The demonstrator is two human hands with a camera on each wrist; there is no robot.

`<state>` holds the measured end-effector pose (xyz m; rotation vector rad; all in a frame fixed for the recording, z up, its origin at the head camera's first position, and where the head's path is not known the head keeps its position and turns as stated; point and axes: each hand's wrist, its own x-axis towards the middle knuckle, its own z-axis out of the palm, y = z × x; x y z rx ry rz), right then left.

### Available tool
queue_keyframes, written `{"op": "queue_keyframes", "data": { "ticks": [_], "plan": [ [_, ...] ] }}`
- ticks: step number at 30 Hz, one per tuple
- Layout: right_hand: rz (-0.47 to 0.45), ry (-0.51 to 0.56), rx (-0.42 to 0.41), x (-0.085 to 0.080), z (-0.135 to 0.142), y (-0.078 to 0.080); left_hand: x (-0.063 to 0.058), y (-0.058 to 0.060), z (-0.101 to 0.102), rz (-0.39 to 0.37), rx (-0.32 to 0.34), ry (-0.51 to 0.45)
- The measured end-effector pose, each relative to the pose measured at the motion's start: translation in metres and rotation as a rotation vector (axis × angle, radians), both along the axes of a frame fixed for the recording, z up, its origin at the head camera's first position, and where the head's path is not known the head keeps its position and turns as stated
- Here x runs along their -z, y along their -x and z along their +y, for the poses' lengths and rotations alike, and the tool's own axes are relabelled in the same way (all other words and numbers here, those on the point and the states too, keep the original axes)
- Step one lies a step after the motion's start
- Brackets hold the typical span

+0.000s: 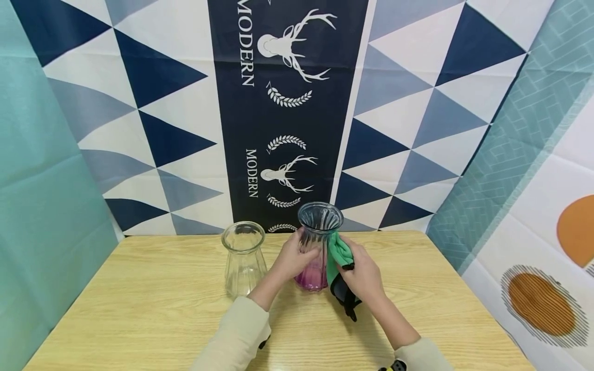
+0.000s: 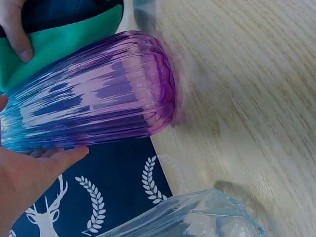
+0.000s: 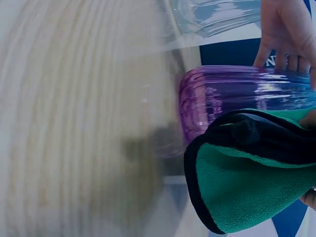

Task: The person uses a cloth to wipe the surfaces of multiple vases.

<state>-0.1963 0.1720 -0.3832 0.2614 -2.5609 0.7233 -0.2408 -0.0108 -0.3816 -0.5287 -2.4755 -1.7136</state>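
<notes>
A ribbed glass vase (image 1: 312, 273), blue at the flared rim and pink-purple at the base, stands upright toward the back of the table. My left hand (image 1: 293, 256) grips its side below the neck, thumb across the front. In my right hand (image 1: 364, 270) is a green cloth (image 1: 340, 251) with black edging, pressed against the right side of the vase. The cloth's lower part hangs down beside the glass, and its fleecy green face (image 3: 247, 190) shows in the right wrist view. In the left wrist view the purple base (image 2: 153, 84) sits close over the wood.
A clear glass vase (image 1: 244, 268) stands left of the coloured one, near my left forearm. The light wooden table (image 1: 162, 304) ends at a patterned cloth backdrop (image 1: 287, 123) just behind both vases. Hanging fabric (image 1: 524, 232) borders the right side.
</notes>
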Motion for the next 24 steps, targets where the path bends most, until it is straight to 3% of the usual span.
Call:
{"op": "queue_keyframes", "data": {
  "ticks": [5,14,24],
  "plan": [
    [-0.044,-0.023,0.000,0.010,0.004,0.001,0.001,0.000,0.001,0.003,-0.010,0.000],
    [-0.122,-0.079,0.008,0.020,0.010,0.000,0.000,-0.003,0.005,0.082,-0.102,0.062],
    [0.070,0.007,0.013,0.001,0.006,0.000,-0.001,-0.003,0.005,0.081,-0.129,0.061]
  ]
}}
